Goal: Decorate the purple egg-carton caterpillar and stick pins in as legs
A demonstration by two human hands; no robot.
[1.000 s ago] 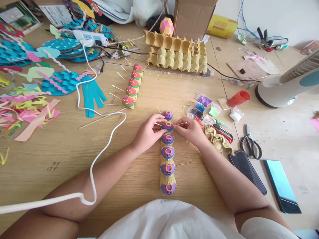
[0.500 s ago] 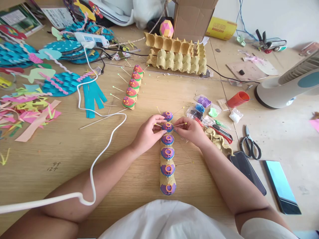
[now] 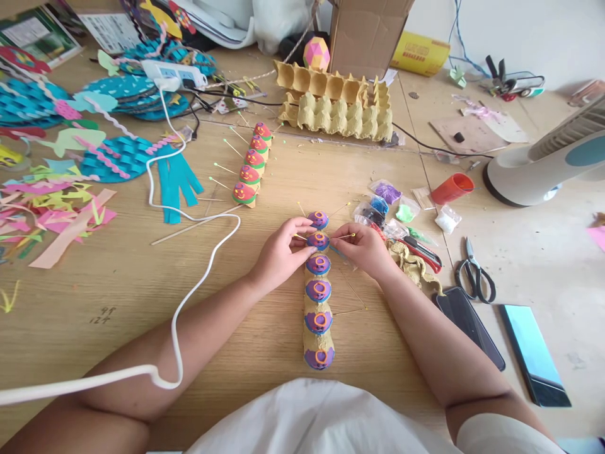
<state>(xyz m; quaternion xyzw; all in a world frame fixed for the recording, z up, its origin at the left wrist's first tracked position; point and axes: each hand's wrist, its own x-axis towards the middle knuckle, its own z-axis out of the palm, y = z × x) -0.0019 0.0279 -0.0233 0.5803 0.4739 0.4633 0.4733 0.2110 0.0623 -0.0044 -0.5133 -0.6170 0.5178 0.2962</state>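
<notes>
An egg-carton caterpillar (image 3: 318,292) lies lengthwise before me, its bumps covered in purple and blue clay with orange rings. My left hand (image 3: 284,251) is closed on the left side of its second bump from the far end, fingers behind and thumb in front. On the opposite side, my right hand (image 3: 358,247) pinches a thin stick with a yellow tip (image 3: 348,236), its inner end at that bump. Similar yellow-tipped sticks stand out from the farthest bump. Two loose sticks (image 3: 352,313) lie to the right of the strip.
A red-and-green caterpillar (image 3: 251,165) lies beyond my left hand. Egg cartons (image 3: 345,116) stand at the back. Clay packets (image 3: 378,205), a utility knife (image 3: 422,254), scissors (image 3: 474,274) and two phones (image 3: 534,353) are at right. A white cable (image 3: 208,271) crosses my left arm.
Almost nothing differs. My right hand and its yellow-tipped stick have shifted very slightly to the right; my left hand keeps its place on the caterpillar.
</notes>
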